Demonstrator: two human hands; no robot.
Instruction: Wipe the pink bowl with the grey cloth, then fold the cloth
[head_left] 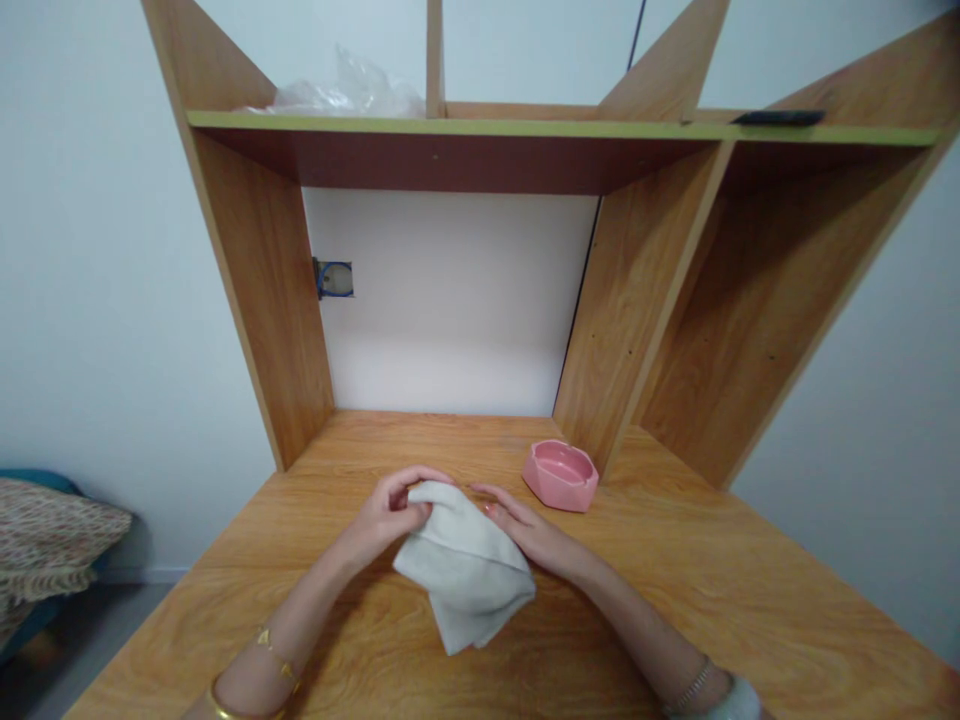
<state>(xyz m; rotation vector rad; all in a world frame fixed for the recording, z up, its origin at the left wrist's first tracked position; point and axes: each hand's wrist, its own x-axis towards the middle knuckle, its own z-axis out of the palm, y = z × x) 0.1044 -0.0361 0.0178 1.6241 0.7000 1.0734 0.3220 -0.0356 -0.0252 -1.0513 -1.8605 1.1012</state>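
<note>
A folded light-grey cloth is held up just over the wooden desk, its lower corners hanging loose. My left hand is closed on the cloth's upper left corner, pinching it between thumb and fingers. Along the cloth's upper right side lies my right hand, touching it with fingers stretched out and slightly apart. Just beyond the right hand stands a pink angular ashtray, with nothing visible inside.
The wooden desktop runs back to a shelf unit with an upright divider. Clear plastic wrap and a dark flat object lie on the upper shelf. An open socket box shows in the wall. Patterned fabric is at far left.
</note>
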